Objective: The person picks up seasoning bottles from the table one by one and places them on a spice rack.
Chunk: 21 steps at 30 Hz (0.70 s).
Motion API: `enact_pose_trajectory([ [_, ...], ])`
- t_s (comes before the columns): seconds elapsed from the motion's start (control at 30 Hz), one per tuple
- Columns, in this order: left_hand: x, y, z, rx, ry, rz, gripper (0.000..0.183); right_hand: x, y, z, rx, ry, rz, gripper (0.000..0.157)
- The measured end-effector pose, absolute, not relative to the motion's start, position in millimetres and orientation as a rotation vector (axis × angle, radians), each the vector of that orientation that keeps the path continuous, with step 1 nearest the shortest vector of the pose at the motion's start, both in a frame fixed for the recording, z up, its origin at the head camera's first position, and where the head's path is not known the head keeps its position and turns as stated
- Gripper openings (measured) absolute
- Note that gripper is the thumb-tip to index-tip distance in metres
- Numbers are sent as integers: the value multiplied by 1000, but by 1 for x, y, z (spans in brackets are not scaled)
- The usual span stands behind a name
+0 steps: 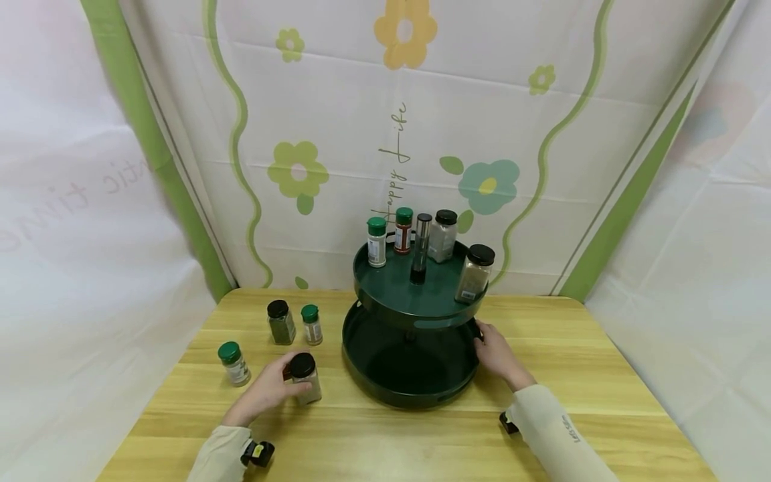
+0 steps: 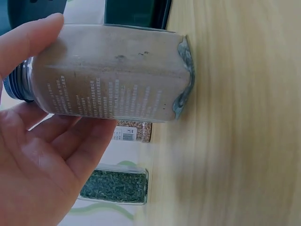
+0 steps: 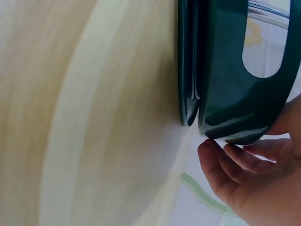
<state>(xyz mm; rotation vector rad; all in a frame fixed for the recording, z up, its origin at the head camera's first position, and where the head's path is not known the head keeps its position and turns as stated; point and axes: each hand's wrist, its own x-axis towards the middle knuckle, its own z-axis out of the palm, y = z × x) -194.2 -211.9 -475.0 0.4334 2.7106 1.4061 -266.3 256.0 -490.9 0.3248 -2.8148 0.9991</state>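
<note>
My left hand (image 1: 271,388) holds a square glass spice jar (image 1: 308,391) with a black lid. In the left wrist view the jar (image 2: 113,75) shows greyish-brown powder and white print, with its base close over the wood. The thumb is on one side and the fingers on the other. My right hand (image 1: 497,353) grips the right rim of the lower tier of a dark green two-tier turntable (image 1: 391,396). In the right wrist view the fingertips (image 3: 209,148) touch the outer wall, and the thumb is partly hidden behind it.
Left of the turntable stand a green-capped shaker (image 1: 236,367), a jar of green herbs (image 1: 281,328) and another green-capped shaker (image 1: 312,329). The upper tier (image 1: 397,291) carries several containers, including a slim clear grinder (image 1: 420,251) and a tilted black-lidded jar (image 1: 473,278). A patterned curtain hangs behind.
</note>
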Motion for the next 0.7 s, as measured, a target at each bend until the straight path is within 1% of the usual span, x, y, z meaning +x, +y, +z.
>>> enact_pose_trajectory([
  [0.7,-190,-207,-478,247,2691,1545,46,-269,254,-498,325,-2783,932,47],
])
